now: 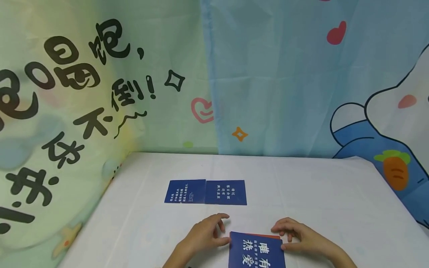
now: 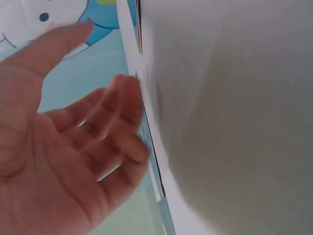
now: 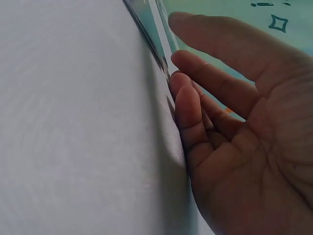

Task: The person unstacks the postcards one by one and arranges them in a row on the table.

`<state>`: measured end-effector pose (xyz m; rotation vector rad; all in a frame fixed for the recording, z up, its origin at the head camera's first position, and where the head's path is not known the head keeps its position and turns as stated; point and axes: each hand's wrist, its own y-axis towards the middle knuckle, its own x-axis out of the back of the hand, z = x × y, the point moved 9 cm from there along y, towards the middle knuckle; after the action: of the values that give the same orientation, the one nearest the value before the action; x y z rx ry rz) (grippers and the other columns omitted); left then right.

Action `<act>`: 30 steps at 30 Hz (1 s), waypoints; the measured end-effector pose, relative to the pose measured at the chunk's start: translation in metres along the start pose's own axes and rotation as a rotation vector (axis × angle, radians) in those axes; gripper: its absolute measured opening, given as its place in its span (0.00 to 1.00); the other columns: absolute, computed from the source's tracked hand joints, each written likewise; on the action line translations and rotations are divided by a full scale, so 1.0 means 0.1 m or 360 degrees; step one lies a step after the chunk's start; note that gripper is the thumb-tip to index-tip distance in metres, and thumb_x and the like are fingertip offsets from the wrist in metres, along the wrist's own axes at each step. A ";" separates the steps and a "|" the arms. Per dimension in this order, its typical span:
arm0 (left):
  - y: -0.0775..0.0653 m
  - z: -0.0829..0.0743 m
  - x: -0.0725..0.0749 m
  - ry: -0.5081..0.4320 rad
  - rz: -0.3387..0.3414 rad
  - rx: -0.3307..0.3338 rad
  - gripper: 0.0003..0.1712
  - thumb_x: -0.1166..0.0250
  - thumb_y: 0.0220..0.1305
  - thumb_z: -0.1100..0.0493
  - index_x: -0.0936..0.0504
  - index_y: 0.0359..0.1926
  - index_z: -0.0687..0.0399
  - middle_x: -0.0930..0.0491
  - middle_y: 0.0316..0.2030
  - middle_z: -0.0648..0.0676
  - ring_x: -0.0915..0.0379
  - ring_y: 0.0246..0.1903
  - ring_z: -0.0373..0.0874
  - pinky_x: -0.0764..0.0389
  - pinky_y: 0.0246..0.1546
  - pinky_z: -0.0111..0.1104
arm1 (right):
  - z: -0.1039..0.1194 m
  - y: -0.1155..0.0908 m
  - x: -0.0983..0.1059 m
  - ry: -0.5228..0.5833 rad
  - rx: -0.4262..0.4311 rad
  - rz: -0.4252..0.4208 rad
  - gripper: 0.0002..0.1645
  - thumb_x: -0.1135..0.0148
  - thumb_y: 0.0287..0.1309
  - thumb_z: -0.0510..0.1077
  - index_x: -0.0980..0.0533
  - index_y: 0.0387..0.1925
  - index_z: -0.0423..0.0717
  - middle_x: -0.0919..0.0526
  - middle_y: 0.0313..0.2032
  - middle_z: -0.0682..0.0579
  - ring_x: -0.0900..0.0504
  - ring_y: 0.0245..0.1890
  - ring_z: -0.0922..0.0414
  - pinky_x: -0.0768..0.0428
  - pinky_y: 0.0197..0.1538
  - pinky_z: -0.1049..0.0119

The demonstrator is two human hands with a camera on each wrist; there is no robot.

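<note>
Head view has the left hand and right hand on either side of a blue card on the white tabletop, an orange-red sheet peeping out beneath its far edge. Both hands are spread, thumbs apart from loosely bent fingers, thumb tips at the card's sides; contact I cannot tell. Farther off lie two adjoining blue cards.

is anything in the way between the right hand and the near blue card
Nothing visible stands between them: in the head view, the right hand has its thumb at the right edge of the near blue card.
</note>
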<state>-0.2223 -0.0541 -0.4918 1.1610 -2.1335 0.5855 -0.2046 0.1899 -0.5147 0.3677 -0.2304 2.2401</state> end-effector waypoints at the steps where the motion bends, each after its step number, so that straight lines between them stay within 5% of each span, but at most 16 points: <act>1: -0.01 0.01 -0.03 -0.0001 0.0040 0.0015 0.37 0.25 0.52 0.46 0.26 0.62 0.49 0.25 0.35 0.38 0.33 0.25 0.30 0.32 0.27 0.25 | 0.00 0.00 0.00 -0.0011 0.0006 0.0000 0.20 0.35 0.60 0.39 0.23 0.54 0.37 0.25 0.51 0.43 0.26 0.37 0.58 0.26 0.37 0.71; 9: -0.06 0.00 -0.18 0.0291 0.0205 -0.0074 0.51 0.24 0.40 0.32 0.31 0.66 0.42 0.29 0.43 0.35 0.35 0.33 0.28 0.30 0.33 0.25 | 0.06 0.00 0.01 -0.0046 0.0146 -0.0025 0.20 0.36 0.60 0.38 0.23 0.54 0.38 0.26 0.52 0.41 0.25 0.39 0.57 0.25 0.38 0.69; 17: -0.11 -0.05 -0.29 0.0530 0.0276 -0.0202 0.62 0.20 0.30 0.32 0.34 0.69 0.45 0.32 0.48 0.40 0.37 0.43 0.30 0.24 0.47 0.30 | 0.05 -0.02 -0.03 -0.0061 0.0090 -0.0011 0.22 0.34 0.59 0.40 0.23 0.55 0.40 0.28 0.53 0.43 0.26 0.38 0.58 0.27 0.37 0.68; 30: -0.07 -0.04 -0.30 0.0455 0.0263 -0.0161 0.56 0.20 0.33 0.33 0.32 0.66 0.38 0.32 0.47 0.38 0.35 0.45 0.31 0.24 0.49 0.32 | 0.02 -0.08 -0.09 -0.0190 0.0025 0.0124 0.29 0.30 0.55 0.44 0.24 0.60 0.52 0.31 0.59 0.46 0.34 0.55 0.68 0.32 0.53 0.74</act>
<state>-0.2033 -0.0380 -0.5093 0.7989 -1.9967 0.6657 -0.1923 0.1881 -0.5153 0.5096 -0.2944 2.3001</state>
